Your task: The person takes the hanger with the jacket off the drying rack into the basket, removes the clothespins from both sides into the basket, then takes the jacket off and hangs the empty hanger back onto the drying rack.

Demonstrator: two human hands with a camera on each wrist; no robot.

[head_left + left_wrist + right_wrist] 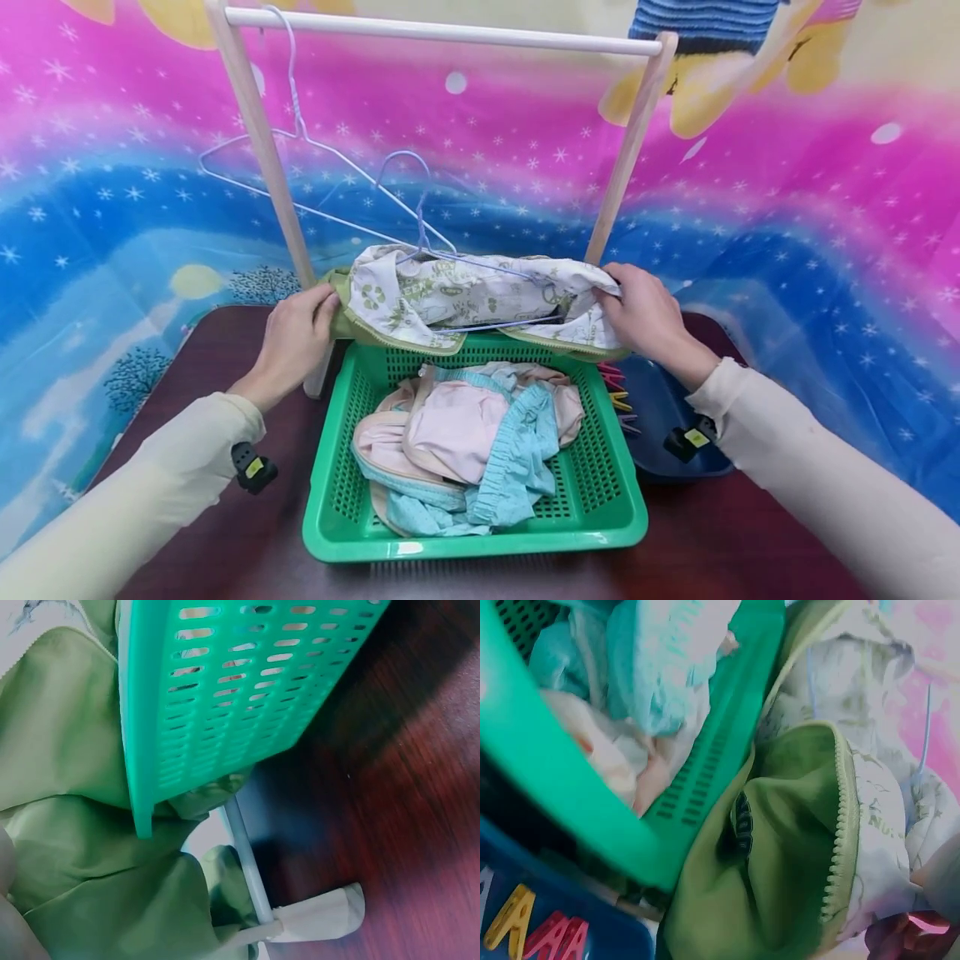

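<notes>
And your left hand (295, 335) pinches the smooth green zip jacket (480, 293) as your right hand (643, 312) grips its printed white lining (375, 292), slim curve-hooked hanger (423, 237) inside, spread along the far rim of the perforated plastic basket (472, 547) of crumpled clothes (457, 425).

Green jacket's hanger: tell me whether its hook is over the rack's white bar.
No, in the head view the hook of the hanger inside the jacket stands free, below the white bar.
</notes>
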